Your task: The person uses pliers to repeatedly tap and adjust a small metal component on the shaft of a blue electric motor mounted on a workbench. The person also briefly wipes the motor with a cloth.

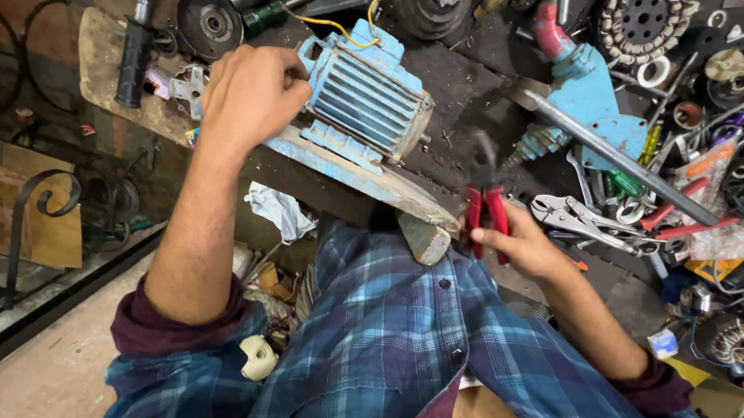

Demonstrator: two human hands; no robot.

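Observation:
A light blue finned electric motor (368,98) rests on a worn wooden board (373,180) over a dark, grimy workbench. My left hand (248,93) is closed against the motor's left end, by its blue housing. A yellow wire (333,22) runs from the top of the motor. My right hand (515,243) grips red-handled pliers (487,209) near the board's right end, jaws pointing up and away from me. The two hands are well apart.
A blue pump body (586,89) with a long steel pipe (629,164) lies to the right. Locking pliers (574,216), screwdrivers and loose parts crowd the far right. A black handle grip (132,60) and a round disc (208,22) lie at upper left. A rag (281,210) hangs below the board.

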